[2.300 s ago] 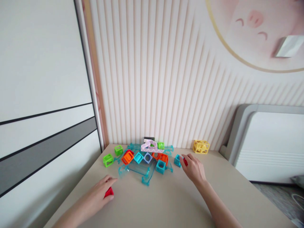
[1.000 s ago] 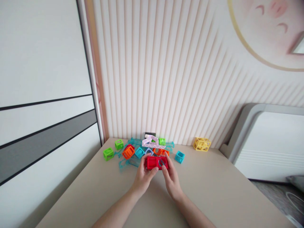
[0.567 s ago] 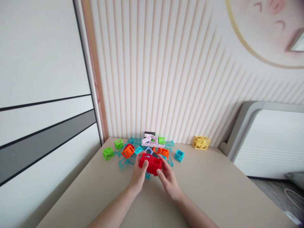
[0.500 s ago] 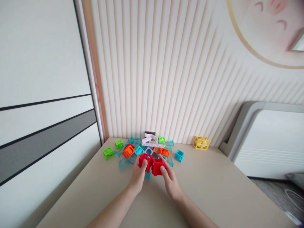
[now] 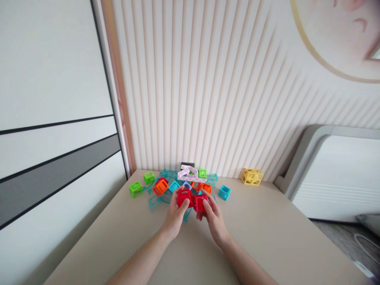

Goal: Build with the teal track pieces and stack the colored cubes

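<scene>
A red openwork cube [image 5: 183, 195] is grasped by the fingers of the left hand [image 5: 175, 215] and a second red cube [image 5: 198, 203] by those of the right hand [image 5: 216, 220], both held close together above the surface [image 5: 190, 257]. Beyond, an orange cube [image 5: 160, 187] is seen beside translucent teal pieces [image 5: 170, 173]; a yellow openwork block [image 5: 252, 177] is set apart at right.

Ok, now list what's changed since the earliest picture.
The left hand has moved right and farther from the person, the right hand left and nearer. The left red cube and right red cube, first far apart, are now close together; whether they touch is unclear. Each hand still holds one. The blue cube, yellow block and two green cubes stayed put.
</scene>
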Tool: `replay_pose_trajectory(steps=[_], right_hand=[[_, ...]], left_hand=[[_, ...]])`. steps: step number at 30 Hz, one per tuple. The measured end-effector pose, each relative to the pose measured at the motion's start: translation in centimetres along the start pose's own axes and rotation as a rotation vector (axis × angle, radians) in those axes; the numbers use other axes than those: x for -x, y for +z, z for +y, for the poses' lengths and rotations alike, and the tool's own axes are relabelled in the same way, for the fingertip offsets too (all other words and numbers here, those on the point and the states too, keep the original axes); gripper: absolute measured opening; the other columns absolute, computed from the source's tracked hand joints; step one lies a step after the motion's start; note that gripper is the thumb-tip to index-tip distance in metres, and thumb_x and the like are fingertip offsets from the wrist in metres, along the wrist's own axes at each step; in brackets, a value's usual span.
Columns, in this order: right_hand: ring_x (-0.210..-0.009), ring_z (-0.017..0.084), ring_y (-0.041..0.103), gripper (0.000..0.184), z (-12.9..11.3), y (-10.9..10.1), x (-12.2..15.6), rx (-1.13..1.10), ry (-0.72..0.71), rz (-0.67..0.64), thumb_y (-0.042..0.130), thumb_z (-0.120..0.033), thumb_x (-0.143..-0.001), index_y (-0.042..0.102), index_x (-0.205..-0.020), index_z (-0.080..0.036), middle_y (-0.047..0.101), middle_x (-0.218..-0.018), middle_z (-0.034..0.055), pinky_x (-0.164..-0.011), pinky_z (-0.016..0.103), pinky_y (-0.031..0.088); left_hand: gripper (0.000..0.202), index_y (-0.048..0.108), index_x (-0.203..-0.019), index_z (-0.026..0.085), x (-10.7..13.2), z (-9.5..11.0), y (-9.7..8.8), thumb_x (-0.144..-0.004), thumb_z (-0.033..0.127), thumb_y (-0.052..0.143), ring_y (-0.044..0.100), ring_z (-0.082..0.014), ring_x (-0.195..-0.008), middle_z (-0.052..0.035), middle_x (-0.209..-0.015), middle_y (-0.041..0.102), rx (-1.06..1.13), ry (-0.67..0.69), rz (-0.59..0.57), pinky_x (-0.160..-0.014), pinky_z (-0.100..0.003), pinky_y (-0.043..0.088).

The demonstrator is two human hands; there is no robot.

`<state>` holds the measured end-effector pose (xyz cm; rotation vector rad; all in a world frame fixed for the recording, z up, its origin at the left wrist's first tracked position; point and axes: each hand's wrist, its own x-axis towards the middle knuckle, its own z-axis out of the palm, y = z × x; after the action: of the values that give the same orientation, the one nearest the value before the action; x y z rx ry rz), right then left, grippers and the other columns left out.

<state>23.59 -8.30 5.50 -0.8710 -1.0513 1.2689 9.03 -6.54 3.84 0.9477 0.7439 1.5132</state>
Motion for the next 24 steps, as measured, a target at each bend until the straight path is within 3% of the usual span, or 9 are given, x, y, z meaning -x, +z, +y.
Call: replay_pose_trajectory(steps=[2,7,15,19,24], right_hand=[[-0.060,0.018,0.066,0.060,0.0,-0.1,-0.3,-0.105,0.024,0.018,0.068,-0.058,-0.084,0.058,-0.130,-0.021,0.072,-0.080,0.0025,-0.057,0.029,0.048],[-0.058,0.019,0.068,0.051,0.2,-0.5,-0.9,-0.202,0.122,0.060,0.060,-0.067,-0.084,0.065,-0.098,-0.018,0.075,-0.080,0.0058,-0.053,0.027,0.045],[-0.053,0.020,0.066,0.049,1.1,-1.0,-1.1,-0.185,0.171,0.151,0.060,-0.065,-0.079,0.065,-0.087,-0.017,0.074,-0.069,0.0066,-0.050,0.028,0.042],[-0.068,0.024,0.071,0.043,1.0,-1.2,-1.3,-0.243,0.170,0.188,0.063,-0.059,-0.077,0.067,-0.094,-0.019,0.078,-0.087,0.0087,-0.059,0.033,0.051],[-0.103,0.031,0.070,0.051,0.6,-0.9,-1.4,-0.243,0.060,0.181,0.056,-0.064,-0.085,0.068,-0.110,-0.021,0.075,-0.112,0.0101,-0.082,0.043,0.056]], left_hand=[[0.065,0.053,-0.126,0.025,0.1,0.2,0.2,-0.072,0.046,0.083,0.066,-0.0196,-0.096,-0.0055,-0.110,0.069,0.006,-0.004,-0.016,-0.086,-0.030,0.052],[0.060,0.055,-0.123,0.025,0.4,0.6,0.7,-0.071,0.037,0.083,0.066,-0.0206,-0.101,-0.0054,-0.112,0.069,-0.060,0.002,-0.040,-0.092,-0.033,0.050],[0.046,0.057,-0.113,0.021,0.2,0.2,0.6,-0.075,0.035,0.079,0.066,-0.0207,-0.099,-0.0064,-0.109,0.069,-0.172,0.059,-0.112,-0.090,-0.033,0.050],[0.042,0.057,-0.116,0.021,0.4,0.3,0.3,-0.080,0.036,0.074,0.066,-0.0238,-0.103,-0.0082,-0.111,0.069,-0.356,0.122,-0.135,-0.092,-0.037,0.050],[0.037,0.060,-0.117,0.024,1.1,0.5,0.3,-0.081,0.028,0.071,0.064,-0.0263,-0.105,-0.0087,-0.112,0.069,-0.688,0.332,-0.232,-0.095,-0.041,0.048]])
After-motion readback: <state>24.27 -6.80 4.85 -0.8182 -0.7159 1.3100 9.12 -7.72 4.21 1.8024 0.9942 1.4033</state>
